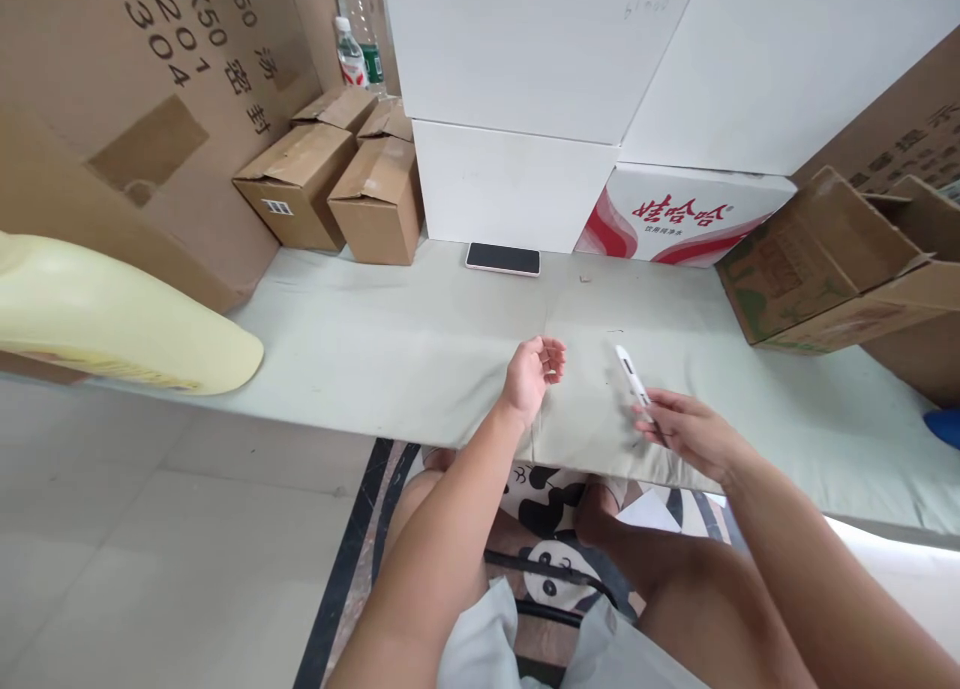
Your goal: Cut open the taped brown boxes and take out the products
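My right hand (pixel 686 429) is closed around the lower end of a slim white pen-shaped tool (pixel 631 371) with dark slots along its side. The tool tilts up and to the left, above the pale cloth-covered table (pixel 360 339). Its exact kind is too small to make out, and my fingers hide part of it. To its left, my left hand (pixel 531 377) hovers over the table's front part, palm turned inward. The left fingers are loosely curled and apart, with nothing between them.
A phone (pixel 502 259) lies at the back by white boxes (pixel 517 184). Small brown cartons (pixel 379 204) and bottles (pixel 351 54) stand back left. A yellow jug (pixel 135 319) lies at far left. An open carton (pixel 825 269) is at right. A tiny scrap (pixel 585 279) lies behind my hands.
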`<state>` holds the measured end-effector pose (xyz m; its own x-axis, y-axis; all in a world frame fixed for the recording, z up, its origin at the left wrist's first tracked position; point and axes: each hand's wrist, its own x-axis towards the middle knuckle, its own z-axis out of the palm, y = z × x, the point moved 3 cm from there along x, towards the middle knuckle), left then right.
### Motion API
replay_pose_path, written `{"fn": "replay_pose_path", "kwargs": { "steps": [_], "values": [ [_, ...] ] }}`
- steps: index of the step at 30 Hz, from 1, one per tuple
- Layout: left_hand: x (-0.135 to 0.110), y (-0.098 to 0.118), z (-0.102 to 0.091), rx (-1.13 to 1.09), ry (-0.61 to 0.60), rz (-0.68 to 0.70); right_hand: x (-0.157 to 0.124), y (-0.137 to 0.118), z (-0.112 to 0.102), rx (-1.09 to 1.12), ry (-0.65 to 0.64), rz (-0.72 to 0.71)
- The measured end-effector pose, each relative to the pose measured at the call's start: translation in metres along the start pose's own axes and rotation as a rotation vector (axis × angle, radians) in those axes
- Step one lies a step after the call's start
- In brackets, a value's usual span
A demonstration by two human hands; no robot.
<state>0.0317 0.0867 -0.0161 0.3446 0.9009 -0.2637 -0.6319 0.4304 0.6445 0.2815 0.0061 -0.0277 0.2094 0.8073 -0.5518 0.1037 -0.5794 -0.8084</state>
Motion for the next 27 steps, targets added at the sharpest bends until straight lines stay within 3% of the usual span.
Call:
{"fn": "replay_pose_path", "kwargs": {
  "steps": [4,7,14,18,22,27],
  "values": [
    [-0.002,0.003,-0.004,-0.015,0.025,0.034,0.001,-0.016,0.075,0.479,-0.167,-0.009],
    [-0.003,0.006,-0.009,0.012,0.036,0.043,0.007,-0.027,0.103,0.633,-0.184,-0.040],
    [-0.009,0.027,-0.028,0.174,0.139,0.114,0.008,-0.039,0.116,0.665,-0.180,-0.023],
    [-0.020,0.047,-0.046,0.569,0.329,0.300,0.007,-0.042,0.114,0.589,-0.196,-0.038],
    [-0.016,0.100,-0.058,0.930,0.561,0.450,0.007,-0.043,0.111,0.527,-0.205,-0.044],
    [0.022,0.215,-0.048,1.216,0.801,0.690,0.008,-0.042,0.112,0.483,-0.233,-0.065]
  ]
}}
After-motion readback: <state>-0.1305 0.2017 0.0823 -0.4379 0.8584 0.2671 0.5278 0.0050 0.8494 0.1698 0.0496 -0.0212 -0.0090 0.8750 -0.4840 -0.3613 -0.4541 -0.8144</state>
